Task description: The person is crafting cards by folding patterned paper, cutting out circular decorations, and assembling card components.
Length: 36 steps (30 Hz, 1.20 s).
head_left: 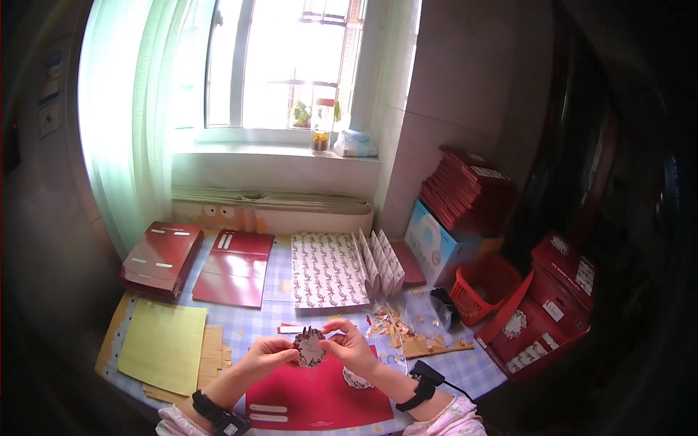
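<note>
Between my two hands is a round paper label [310, 349] with a scalloped, floral edge. My left hand [267, 357] pinches its left side, and my right hand [354, 347] grips the right side with thumb and fingers. Below them a red card sheet [314, 400] lies flat on the table, with white slots at its lower left. A similar floral patch [356, 378] shows on that sheet, partly behind my right wrist. Just beyond my hands is a small red and white strip [291, 329].
Yellow paper [161, 345] lies left, near red folders [161, 254] and a red panel [234, 269]. Patterned cards [331, 269] stand at the back. Right are paper scraps [392, 325], an orange basket [471, 301], a red box [538, 320] and a red stack [469, 192] on a blue-white box [430, 243].
</note>
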Each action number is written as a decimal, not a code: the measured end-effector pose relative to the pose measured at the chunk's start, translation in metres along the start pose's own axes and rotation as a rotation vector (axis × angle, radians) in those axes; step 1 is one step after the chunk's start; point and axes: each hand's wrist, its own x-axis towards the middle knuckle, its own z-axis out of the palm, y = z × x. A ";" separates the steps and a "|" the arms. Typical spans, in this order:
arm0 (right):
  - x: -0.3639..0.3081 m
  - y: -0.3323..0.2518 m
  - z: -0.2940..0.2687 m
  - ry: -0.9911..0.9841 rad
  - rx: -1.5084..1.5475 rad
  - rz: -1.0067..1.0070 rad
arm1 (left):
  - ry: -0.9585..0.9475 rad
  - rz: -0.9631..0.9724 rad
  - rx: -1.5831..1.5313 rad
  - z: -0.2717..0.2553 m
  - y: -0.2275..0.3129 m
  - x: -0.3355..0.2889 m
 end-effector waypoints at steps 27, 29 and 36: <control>-0.018 -0.015 0.024 -0.089 -0.739 -0.410 | -0.028 0.136 -0.129 -0.001 -0.018 0.006; -0.018 -0.015 0.023 -0.097 -0.736 -0.386 | -0.016 0.116 -0.121 -0.001 -0.017 0.006; -0.018 -0.018 0.021 -0.141 -0.652 -0.311 | 0.011 0.136 -0.079 -0.001 -0.017 0.004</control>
